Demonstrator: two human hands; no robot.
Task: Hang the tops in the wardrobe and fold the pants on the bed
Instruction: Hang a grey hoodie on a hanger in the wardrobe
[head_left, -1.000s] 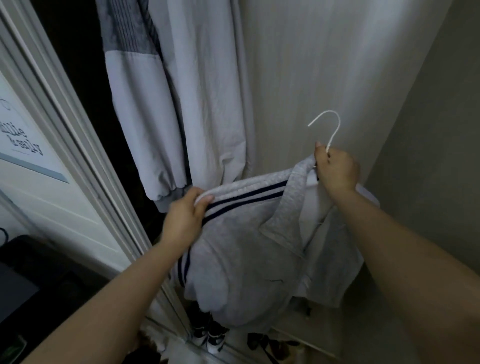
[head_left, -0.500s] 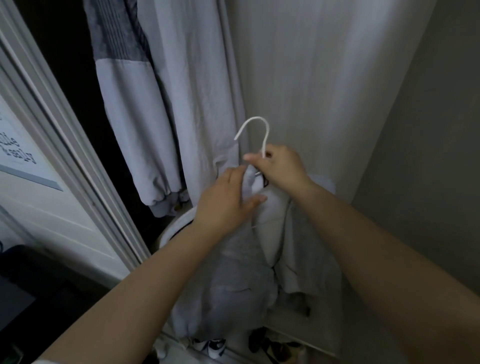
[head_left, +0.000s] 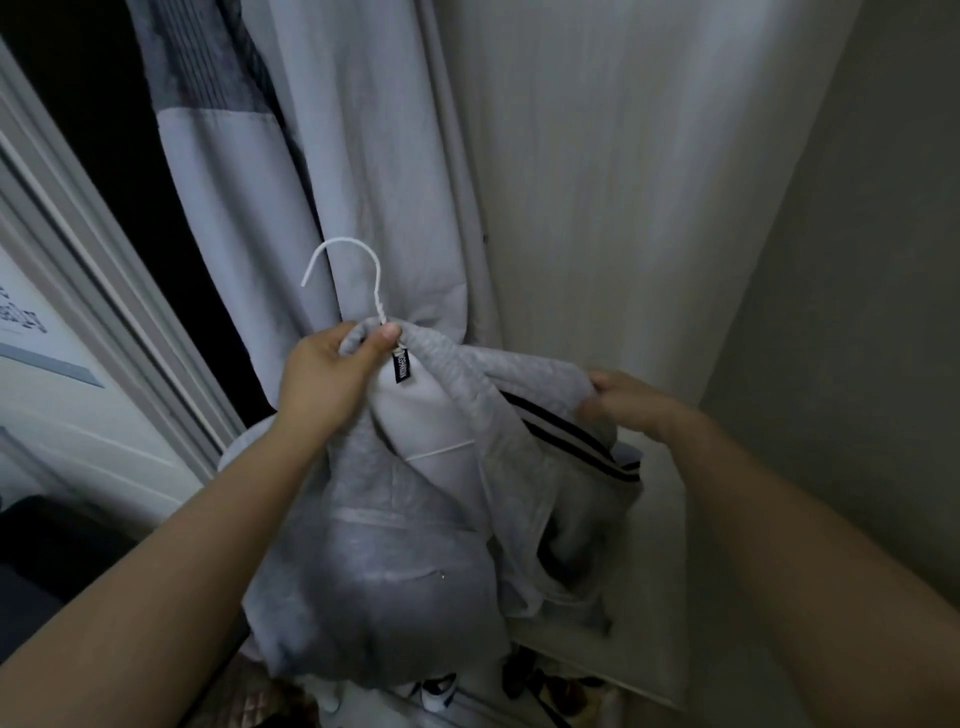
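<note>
Hoodie (head_left: 395, 597) on hanger (head_left: 363, 280) | L hand (head_left: 332, 374) fingers pinch collar at hook | R hand (head_left: 623, 400) fingers grip shoulder, arm extended

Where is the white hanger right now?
The white hanger is mid-frame, gripped at its neck by the left hand, inside the grey top, before the hanging grey jacket.

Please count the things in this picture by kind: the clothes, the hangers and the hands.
Clothes: 2, the grey striped sweatshirt and the hanging pale grey jacket.
Hangers: 1, the white wire hanger.
Hands: 2, left hand and right hand.
Total: 5.
</note>
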